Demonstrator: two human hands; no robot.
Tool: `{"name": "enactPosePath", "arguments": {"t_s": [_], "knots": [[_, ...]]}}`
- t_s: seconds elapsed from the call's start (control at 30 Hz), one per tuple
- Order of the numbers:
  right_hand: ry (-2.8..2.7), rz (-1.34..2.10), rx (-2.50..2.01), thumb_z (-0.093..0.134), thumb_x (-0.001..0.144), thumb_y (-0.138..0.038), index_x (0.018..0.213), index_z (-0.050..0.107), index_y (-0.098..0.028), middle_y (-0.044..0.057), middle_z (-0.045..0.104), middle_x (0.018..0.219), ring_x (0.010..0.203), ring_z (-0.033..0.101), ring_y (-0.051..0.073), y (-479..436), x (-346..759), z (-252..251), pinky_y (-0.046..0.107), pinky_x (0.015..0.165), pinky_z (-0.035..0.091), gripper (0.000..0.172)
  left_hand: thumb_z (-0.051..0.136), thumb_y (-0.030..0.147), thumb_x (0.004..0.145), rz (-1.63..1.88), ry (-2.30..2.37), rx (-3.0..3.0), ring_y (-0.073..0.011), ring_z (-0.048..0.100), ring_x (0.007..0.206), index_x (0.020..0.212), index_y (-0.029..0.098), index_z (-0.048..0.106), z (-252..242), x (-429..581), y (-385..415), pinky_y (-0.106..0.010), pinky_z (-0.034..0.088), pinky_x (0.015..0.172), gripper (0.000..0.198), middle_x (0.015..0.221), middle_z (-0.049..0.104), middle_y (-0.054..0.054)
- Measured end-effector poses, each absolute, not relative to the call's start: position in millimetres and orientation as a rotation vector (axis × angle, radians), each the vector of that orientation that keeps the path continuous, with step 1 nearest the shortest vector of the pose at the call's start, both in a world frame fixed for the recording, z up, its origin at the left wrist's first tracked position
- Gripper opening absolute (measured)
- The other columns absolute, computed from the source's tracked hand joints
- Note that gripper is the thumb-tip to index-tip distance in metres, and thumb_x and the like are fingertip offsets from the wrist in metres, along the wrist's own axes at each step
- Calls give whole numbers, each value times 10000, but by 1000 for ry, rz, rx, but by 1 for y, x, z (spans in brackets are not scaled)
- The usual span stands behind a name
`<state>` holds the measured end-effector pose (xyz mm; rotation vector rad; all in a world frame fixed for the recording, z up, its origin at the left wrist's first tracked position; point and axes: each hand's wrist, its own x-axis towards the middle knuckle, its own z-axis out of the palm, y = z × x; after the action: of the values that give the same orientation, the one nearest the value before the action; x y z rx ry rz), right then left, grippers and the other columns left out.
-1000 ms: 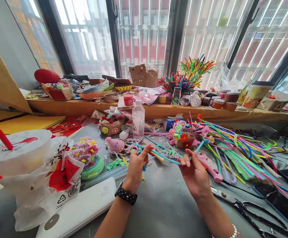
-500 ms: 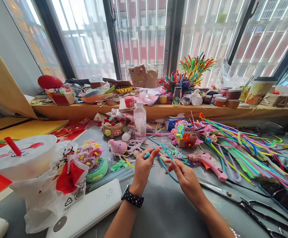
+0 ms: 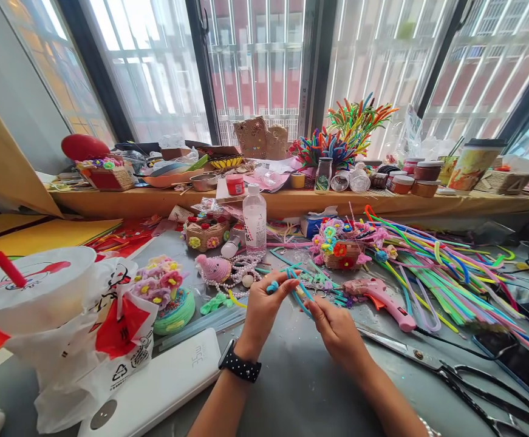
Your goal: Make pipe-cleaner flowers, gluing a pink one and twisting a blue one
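Note:
A blue pipe cleaner (image 3: 301, 303) is bent into a narrow loop between my two hands, above the grey table. My left hand (image 3: 264, 306) pinches one end of it, and a coiled blue bit sticks out by the fingers. My right hand (image 3: 334, 325), closed, grips the loop's lower end. Just right of the hands lies a pink glue gun (image 3: 382, 297). Large black-handled scissors (image 3: 421, 355) rest beside my right forearm. Beyond the left hand are a pink crocheted piece (image 3: 214, 268) and a string of beads (image 3: 246, 273).
A plastic bottle (image 3: 255, 224) stands behind the hands. Pipe cleaners (image 3: 446, 285) pile up at right near a phone (image 3: 510, 364). At left are a bagged drink cup (image 3: 40, 285), a white power bank (image 3: 155, 388) and a flower pot (image 3: 173, 306). Jars (image 3: 426, 179) line the sill.
My right hand has drawn slightly toward the left one. The blue pipe cleaner, earlier in a wide curve, is now folded into a narrower loop. The view shifted slightly.

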<state>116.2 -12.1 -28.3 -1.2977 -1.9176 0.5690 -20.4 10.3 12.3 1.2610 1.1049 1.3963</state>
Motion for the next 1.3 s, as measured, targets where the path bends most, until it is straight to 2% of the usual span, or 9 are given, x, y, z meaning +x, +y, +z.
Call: {"name": "enactPosePath", "arguments": {"t_s": [0.23, 0.4, 0.53, 0.7, 0.9, 1.0, 1.17, 1.3], "knots": [[-1916, 574, -1309, 226, 868, -398, 668, 528, -178, -33, 389, 473, 436, 371, 98, -18, 114, -21, 210, 454, 264, 424, 592, 341, 654, 1389, 1092, 1522, -129, 455, 613, 666, 178, 682, 10, -22, 10, -231, 361, 601, 186, 604, 546, -11], [-1936, 480, -1282, 249, 873, -354, 672, 565, -180, -22, 467, 496, 456, 427, 95, -19, 114, -20, 203, 464, 289, 412, 580, 357, 664, 1372, 1046, 1529, -177, 511, 744, 748, 179, 688, 8, -21, 11, -254, 373, 697, 225, 724, 616, -43], [-1977, 465, -1314, 223, 872, -374, 707, 575, -188, -7, 522, 513, 465, 470, 116, -18, 114, -22, 214, 463, 287, 431, 581, 353, 665, 1352, 1050, 1521, -172, 513, 740, 730, 174, 686, 8, -21, 11, -248, 373, 696, 218, 744, 622, -45], [-1998, 464, -1341, 213, 871, -389, 725, 587, -199, -13, 535, 503, 458, 487, 119, -16, 115, -24, 212, 460, 273, 444, 576, 328, 673, 1377, 1099, 1586, -125, 465, 636, 608, 168, 655, 8, -22, 11, -217, 354, 621, 190, 634, 543, -7], [-2053, 431, -1322, 246, 855, -428, 673, 569, -194, -10, 532, 503, 468, 483, 119, -16, 116, -23, 207, 471, 292, 438, 541, 290, 710, 1477, 1188, 1670, -111, 444, 599, 636, 183, 665, 10, -22, 9, -207, 342, 601, 180, 585, 506, 10], [-2028, 408, -1327, 261, 855, -414, 713, 566, -193, -7, 541, 517, 477, 492, 122, -17, 116, -23, 206, 474, 299, 402, 535, 301, 713, 1465, 1178, 1696, -111, 435, 581, 634, 182, 667, 9, -22, 9, -206, 345, 587, 194, 560, 484, 13], [-2026, 381, -1330, 270, 853, -410, 778, 556, -188, 11, 575, 586, 540, 524, 139, -18, 116, -23, 210, 505, 322, 370, 543, 325, 707, 1371, 1124, 1689, -128, 473, 642, 604, 166, 650, 8, -23, 11, -215, 362, 627, 218, 592, 506, -1], [-2045, 336, -1361, 284, 846, -418, 795, 567, -186, 11, 580, 585, 537, 522, 141, -16, 118, -24, 216, 497, 315, 370, 532, 329, 720, 1305, 1067, 1727, -146, 499, 711, 692, 156, 659, 7, -23, 13, -232, 377, 686, 216, 657, 546, -20]]}}
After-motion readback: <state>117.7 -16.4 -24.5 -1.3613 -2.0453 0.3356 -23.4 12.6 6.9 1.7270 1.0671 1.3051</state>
